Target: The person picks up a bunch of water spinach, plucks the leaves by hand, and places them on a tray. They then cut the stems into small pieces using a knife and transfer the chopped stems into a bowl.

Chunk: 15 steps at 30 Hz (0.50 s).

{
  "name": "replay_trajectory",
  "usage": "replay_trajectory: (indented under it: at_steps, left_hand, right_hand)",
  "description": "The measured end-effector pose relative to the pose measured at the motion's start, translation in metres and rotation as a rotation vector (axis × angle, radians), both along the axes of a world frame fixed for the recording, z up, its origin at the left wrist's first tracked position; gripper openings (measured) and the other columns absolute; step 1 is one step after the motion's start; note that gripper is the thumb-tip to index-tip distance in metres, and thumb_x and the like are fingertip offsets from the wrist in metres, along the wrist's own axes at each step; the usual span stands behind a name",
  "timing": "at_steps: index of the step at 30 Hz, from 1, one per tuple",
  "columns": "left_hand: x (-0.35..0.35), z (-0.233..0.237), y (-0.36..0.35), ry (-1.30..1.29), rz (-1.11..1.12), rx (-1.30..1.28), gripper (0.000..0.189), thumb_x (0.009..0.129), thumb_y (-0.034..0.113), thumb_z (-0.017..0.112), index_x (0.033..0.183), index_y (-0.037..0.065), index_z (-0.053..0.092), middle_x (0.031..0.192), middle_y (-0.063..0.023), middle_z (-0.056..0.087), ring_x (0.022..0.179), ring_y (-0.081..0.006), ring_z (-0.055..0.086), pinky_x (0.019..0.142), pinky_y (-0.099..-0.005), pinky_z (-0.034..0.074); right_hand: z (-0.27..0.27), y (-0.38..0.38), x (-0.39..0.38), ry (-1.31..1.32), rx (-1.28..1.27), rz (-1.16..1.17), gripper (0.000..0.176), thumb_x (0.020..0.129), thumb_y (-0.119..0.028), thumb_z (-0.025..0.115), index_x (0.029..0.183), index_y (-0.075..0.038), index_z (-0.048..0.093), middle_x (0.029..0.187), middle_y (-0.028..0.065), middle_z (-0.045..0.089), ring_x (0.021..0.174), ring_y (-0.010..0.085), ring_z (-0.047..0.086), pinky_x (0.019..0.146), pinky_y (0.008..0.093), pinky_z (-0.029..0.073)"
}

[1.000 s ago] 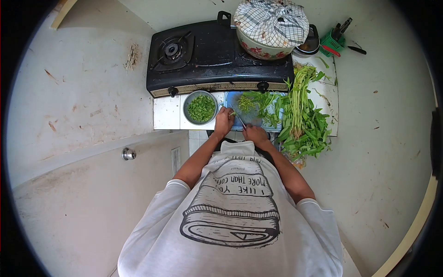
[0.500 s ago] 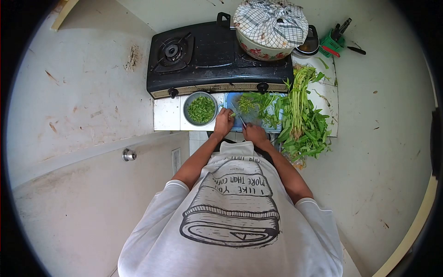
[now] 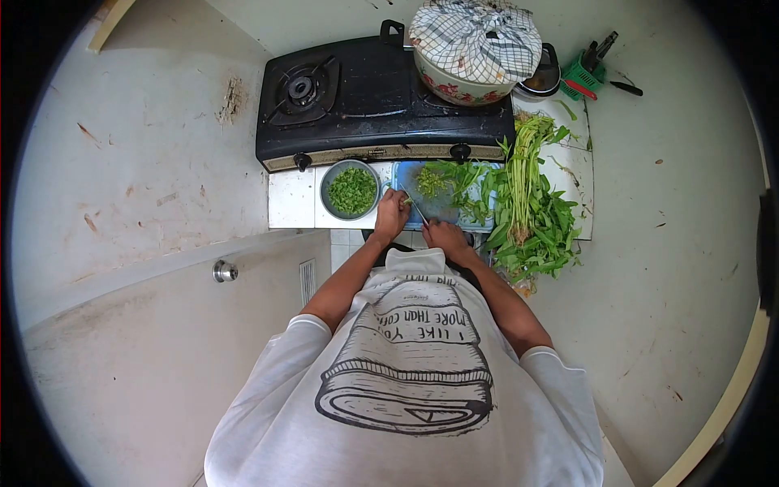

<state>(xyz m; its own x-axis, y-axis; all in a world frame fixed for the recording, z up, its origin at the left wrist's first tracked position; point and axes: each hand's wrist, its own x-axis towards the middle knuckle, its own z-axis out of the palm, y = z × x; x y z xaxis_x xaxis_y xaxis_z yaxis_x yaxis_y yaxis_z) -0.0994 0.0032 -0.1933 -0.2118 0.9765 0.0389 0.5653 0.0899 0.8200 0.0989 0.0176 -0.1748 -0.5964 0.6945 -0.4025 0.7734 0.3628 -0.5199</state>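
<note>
On the blue cutting board [image 3: 442, 219], my right hand [image 3: 445, 236] is closed around the handle of a knife [image 3: 419, 213], its blade slanting up and left toward my other hand. My left hand [image 3: 393, 213] pinches a small piece of green stem [image 3: 407, 200] at the board's left edge, close to the blade. Chopped green bits [image 3: 432, 183] and some leafy sprigs [image 3: 469, 183] lie on the far part of the board. Left of my left hand stands a round grey bowl [image 3: 324, 195] filled with chopped greens [image 3: 352, 191].
A large bundle of leafy stems [image 3: 531, 203] lies right of the board, its leaves hanging over the counter edge. Behind is a black gas stove [image 3: 373, 89] bearing a flowered pot [image 3: 462, 91] under a checked cloth [image 3: 479, 40]. A green basket [image 3: 582, 71] holds utensils at the back right.
The knife blade has tilted slightly and sits nearer my left hand. Both hands otherwise stay in about the same places; the whole view has shifted very slightly.
</note>
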Motion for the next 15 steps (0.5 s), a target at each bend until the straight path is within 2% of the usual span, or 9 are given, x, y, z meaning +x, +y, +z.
replay_trajectory:
  at_steps: [4,10,15]
  left_hand:
    - [-0.001,-0.004,0.002,0.033,0.004,0.016,0.012,0.078,-0.006,0.067,0.087,0.001,0.064,0.082,-0.0146,0.055,0.068,-0.0322,0.06,0.064,-0.043,0.05]
    - [0.002,0.002,0.001,0.005,0.047,0.006,0.012,0.078,-0.006,0.068,0.087,0.001,0.064,0.081,-0.0151,0.055,0.069,-0.0324,0.06,0.064,-0.0433,0.05]
    - [0.001,0.005,0.0,0.045,0.013,0.026,0.012,0.078,-0.006,0.067,0.087,0.0,0.063,0.082,-0.0155,0.056,0.069,-0.032,0.06,0.064,-0.0424,0.05]
  right_hand:
    - [-0.007,0.004,-0.015,0.057,0.084,-0.042,0.042,0.101,-0.034,0.051,0.097,0.005,0.065,0.081,0.0273,0.072,0.076,0.0451,0.073,0.072,0.0555,0.059]
    - [0.007,0.0,-0.005,-0.015,-0.002,-0.031,0.041,0.101,-0.033,0.05,0.097,0.006,0.065,0.089,0.0291,0.072,0.082,0.0461,0.073,0.077,0.0558,0.058]
    - [-0.004,-0.002,-0.007,-0.031,0.013,-0.032,0.042,0.101,-0.034,0.05,0.098,0.004,0.066,0.088,0.0279,0.073,0.082,0.0447,0.073,0.077,0.0549,0.059]
